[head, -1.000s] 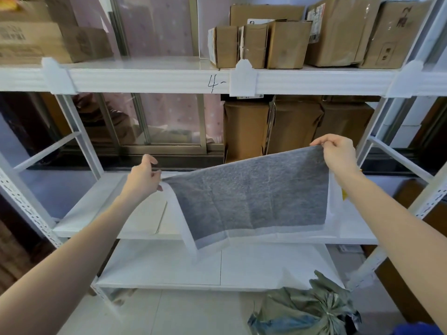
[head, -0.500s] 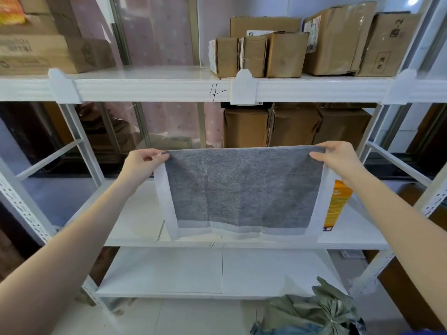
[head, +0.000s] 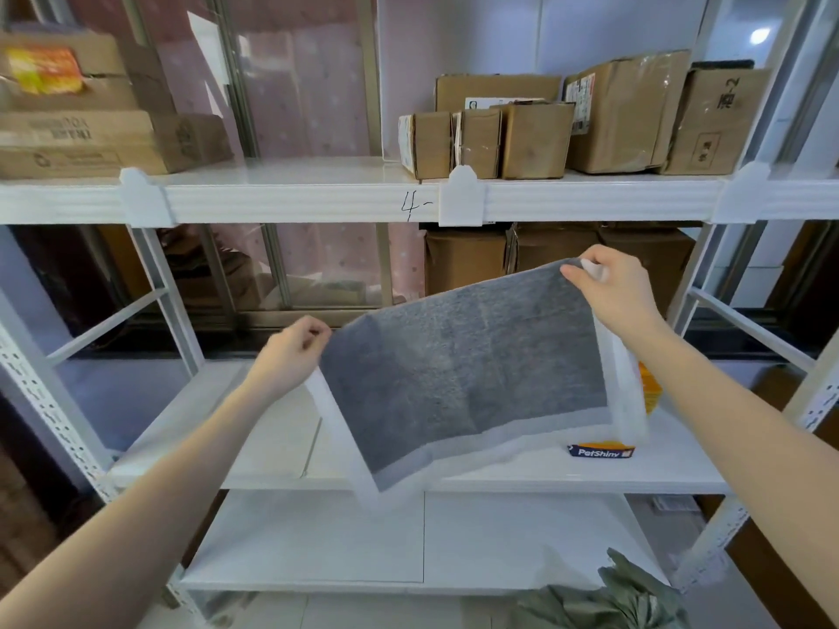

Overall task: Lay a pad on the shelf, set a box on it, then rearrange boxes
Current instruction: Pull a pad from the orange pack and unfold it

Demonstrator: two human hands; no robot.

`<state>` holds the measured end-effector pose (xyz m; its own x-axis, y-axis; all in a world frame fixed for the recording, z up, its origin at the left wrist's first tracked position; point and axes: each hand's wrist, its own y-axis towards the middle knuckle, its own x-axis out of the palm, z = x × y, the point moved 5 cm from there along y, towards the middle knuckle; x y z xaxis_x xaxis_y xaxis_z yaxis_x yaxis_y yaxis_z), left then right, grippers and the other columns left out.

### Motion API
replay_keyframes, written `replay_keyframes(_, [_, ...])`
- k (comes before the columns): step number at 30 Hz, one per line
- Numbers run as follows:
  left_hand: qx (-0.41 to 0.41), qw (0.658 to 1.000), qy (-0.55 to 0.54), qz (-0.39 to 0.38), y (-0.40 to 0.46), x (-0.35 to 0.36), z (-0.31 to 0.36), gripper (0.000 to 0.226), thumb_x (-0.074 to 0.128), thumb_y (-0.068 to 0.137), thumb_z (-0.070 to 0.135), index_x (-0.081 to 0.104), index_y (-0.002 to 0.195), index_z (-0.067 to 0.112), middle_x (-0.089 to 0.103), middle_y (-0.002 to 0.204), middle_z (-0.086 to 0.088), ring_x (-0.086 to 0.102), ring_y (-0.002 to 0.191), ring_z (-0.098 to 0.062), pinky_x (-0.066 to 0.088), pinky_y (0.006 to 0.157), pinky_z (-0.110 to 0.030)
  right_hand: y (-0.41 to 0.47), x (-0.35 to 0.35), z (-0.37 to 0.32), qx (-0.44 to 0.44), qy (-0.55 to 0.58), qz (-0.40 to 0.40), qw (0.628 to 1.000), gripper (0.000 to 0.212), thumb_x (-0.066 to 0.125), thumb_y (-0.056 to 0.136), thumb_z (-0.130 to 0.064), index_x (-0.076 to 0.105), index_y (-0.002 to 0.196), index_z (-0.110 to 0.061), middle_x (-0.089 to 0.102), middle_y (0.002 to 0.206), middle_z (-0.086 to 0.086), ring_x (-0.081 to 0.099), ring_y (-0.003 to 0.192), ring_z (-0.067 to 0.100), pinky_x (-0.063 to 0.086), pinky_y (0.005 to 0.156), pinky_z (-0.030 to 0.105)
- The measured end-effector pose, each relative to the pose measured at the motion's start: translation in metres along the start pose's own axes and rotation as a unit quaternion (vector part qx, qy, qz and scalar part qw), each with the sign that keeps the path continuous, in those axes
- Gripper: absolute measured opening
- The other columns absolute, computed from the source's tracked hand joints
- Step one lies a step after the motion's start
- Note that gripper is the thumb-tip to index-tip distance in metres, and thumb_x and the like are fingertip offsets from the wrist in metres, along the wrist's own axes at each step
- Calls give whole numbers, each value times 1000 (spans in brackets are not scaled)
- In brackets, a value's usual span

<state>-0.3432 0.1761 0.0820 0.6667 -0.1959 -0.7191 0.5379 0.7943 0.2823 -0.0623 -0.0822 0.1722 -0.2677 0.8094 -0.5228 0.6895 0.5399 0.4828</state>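
A grey pad (head: 463, 374) with white borders hangs spread out in the air in front of the white middle shelf (head: 272, 438). My left hand (head: 290, 351) pinches its upper left corner. My right hand (head: 617, 288) pinches its upper right corner, held higher, so the pad tilts down to the left. An orange and blue PetShiny box (head: 604, 449) stands on the middle shelf, mostly hidden behind the pad's right edge. Brown cardboard boxes (head: 495, 261) stand at the back right of that shelf.
The upper shelf (head: 290, 202), marked "4-", carries several cardboard boxes (head: 535, 138) on the right and flat cartons (head: 91, 138) on the left. A lower shelf (head: 318, 537) lies below. A grey-green bag (head: 608, 601) lies on the floor at the bottom right. White uprights (head: 812, 401) frame both sides.
The pad was level half a second ago; now my right hand is raised and my left hand lowered, so it slants. The view has tilted upward a little.
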Motion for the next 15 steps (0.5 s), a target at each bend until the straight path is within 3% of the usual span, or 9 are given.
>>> replay_keyframes(4, [-38, 988, -70, -128, -21, 44, 18, 55, 58, 85, 48, 43, 128, 20, 65, 105, -1, 66, 87, -18, 47, 82, -34, 1, 14, -35, -52, 4, -13, 999, 17, 56, 91, -23, 58, 85, -7, 57, 82, 4, 50, 75, 15, 35, 59, 25])
replay_keyframes(7, [-14, 977, -74, -198, -29, 65, 43, 72, 66, 77, 51, 34, 136, 25, 57, 120, 4, 60, 104, -17, 46, 91, -33, -1, 27, -59, -94, -1, -25, 995, 16, 55, 91, -22, 60, 91, -6, 57, 86, 2, 51, 82, 15, 35, 63, 23])
replay_keyframes(10, [5, 961, -66, -270, -39, 83, 72, 87, 71, 72, 52, 26, 142, 27, 46, 131, 6, 52, 115, -18, 46, 97, -36, -1, 33, -74, -115, -5, -35, 993, 14, 55, 91, -20, 56, 85, -8, 54, 79, 0, 46, 74, 10, 30, 58, 13])
replay_keyframes(12, [30, 956, -44, -287, -46, 90, 91, 85, 72, 72, 50, 29, 141, 23, 50, 135, 1, 54, 116, -21, 46, 99, -36, 0, 34, -79, -119, -7, -39, 992, 15, 56, 91, -21, 53, 81, -10, 49, 71, -6, 44, 72, 9, 30, 57, 13])
replay_keyframes(15, [60, 971, 16, -230, -48, 92, 106, 52, 65, 83, 39, 52, 125, 12, 61, 121, -6, 58, 109, -24, 44, 83, -27, 1, 34, -79, -121, -6, -42, 992, 16, 57, 90, -20, 56, 82, -7, 52, 74, 0, 46, 75, 13, 31, 59, 15])
